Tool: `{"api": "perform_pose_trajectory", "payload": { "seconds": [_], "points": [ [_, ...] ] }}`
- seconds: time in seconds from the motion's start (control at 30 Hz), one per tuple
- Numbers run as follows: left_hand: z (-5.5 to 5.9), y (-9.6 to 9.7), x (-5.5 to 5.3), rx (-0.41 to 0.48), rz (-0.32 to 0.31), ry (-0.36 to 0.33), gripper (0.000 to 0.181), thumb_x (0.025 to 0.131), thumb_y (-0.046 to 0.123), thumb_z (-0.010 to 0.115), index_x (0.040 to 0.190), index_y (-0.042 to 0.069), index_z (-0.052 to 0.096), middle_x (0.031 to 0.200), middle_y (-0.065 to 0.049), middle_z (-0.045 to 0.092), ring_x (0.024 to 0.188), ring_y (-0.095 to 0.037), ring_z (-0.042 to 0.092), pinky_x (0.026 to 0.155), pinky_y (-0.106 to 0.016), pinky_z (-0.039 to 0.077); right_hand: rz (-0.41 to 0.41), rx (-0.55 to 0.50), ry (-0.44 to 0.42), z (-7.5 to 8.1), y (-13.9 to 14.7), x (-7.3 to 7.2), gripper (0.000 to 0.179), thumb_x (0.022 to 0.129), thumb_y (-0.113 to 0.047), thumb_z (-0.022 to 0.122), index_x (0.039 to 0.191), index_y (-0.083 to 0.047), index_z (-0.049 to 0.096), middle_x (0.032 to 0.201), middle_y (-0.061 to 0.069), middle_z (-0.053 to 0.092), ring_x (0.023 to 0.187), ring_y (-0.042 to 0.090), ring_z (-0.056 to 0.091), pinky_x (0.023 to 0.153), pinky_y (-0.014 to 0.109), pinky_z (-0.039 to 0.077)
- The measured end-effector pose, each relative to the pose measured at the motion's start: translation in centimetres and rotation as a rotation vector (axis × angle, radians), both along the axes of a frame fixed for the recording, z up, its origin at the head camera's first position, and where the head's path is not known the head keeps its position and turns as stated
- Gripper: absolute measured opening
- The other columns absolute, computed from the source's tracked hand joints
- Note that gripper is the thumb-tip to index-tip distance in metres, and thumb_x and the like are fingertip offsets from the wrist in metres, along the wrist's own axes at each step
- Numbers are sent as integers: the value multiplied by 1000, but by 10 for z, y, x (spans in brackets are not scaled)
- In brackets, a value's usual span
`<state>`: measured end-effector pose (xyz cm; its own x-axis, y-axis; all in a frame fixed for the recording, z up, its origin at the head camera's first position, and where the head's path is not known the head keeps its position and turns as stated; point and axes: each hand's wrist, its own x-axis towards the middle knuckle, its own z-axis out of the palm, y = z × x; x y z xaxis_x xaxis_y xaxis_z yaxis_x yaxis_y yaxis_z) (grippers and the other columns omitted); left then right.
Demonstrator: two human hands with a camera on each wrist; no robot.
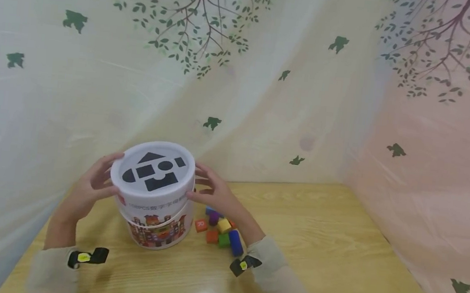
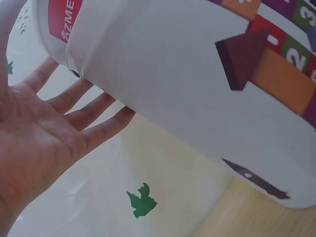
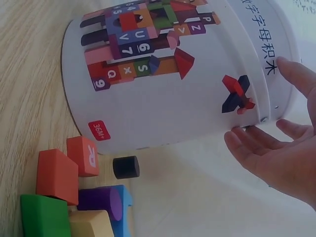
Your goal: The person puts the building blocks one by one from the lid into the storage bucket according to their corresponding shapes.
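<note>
A white lidded bucket [image 1: 156,209] printed with toy-block pictures stands on the table at left of centre in the head view. Its white lid [image 1: 187,179] carries dark shape markings and is seated on top. My left hand [image 1: 88,186] rests against the lid's left side, thumb in front. The left wrist view shows its fingers [image 2: 74,98] spread and nearly straight, their tips partly hidden behind the bucket. On the opposite side, my right hand [image 1: 217,194] has its thumb at the lid and its other fingers [image 3: 256,140] loosely bent beside the rim.
Several toy blocks lie right of the bucket, including a blue block [image 1: 235,243], a green block [image 3: 44,217], a red letter block [image 3: 83,156] and a dark cylinder [image 3: 126,167]. The wooden table [image 1: 314,248] meets a leaf-patterned curtain [image 1: 253,134] behind.
</note>
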<state>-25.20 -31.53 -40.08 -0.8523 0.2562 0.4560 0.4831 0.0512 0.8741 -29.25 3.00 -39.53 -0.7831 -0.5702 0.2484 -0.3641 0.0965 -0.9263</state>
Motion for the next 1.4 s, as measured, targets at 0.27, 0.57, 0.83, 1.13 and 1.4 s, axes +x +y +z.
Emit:
{"api": "perform_pose_trajectory", "payload": {
  "seconds": [0.27, 0.57, 0.83, 1.13, 1.4],
  "points": [
    [0, -7, -1, 50, 2, 36, 68, 92, -13, 59, 155, 1, 35, 149, 7, 52, 131, -3, 53, 96, -17, 49, 45, 21, -4, 23, -3, 16, 76, 96, -7, 67, 161, -18, 29, 160, 15, 39, 141, 38, 47, 107, 40, 50],
    [3, -2, 1, 34, 98, 17, 66, 96, -6, 57, 157, 6, 36, 146, 9, 53, 130, -3, 52, 97, -12, 44, 91, 27, -12, 21, -3, 5, 74, 98, -7, 65, 161, -19, 29, 161, 13, 40, 143, 37, 46, 109, 44, 49],
    [10, -1, 2, 26, 97, 61, 69, 91, -13, 57, 156, 2, 37, 161, -2, 40, 138, -5, 45, 103, -11, 41, 100, 15, 13, 9, -1, -8, 68, 99, -12, 65, 158, -27, 35, 158, 8, 45, 140, 31, 51, 107, 42, 50],
    [13, -1, 2, -179, 227, 55, 70, 92, -6, 63, 156, 10, 40, 164, -1, 36, 140, -1, 39, 102, -11, 40, 136, 31, 26, 8, 4, -13, 64, 101, -15, 63, 157, -28, 37, 159, 3, 44, 139, 30, 52, 107, 43, 50],
    [4, 0, -2, -170, 216, 41, 66, 94, -4, 60, 156, 10, 40, 161, 2, 40, 137, 1, 41, 100, -12, 40, 172, 88, 63, 12, 11, -21, 64, 102, -13, 61, 159, -24, 35, 158, 6, 46, 139, 30, 51, 109, 44, 49]
  ]
}}
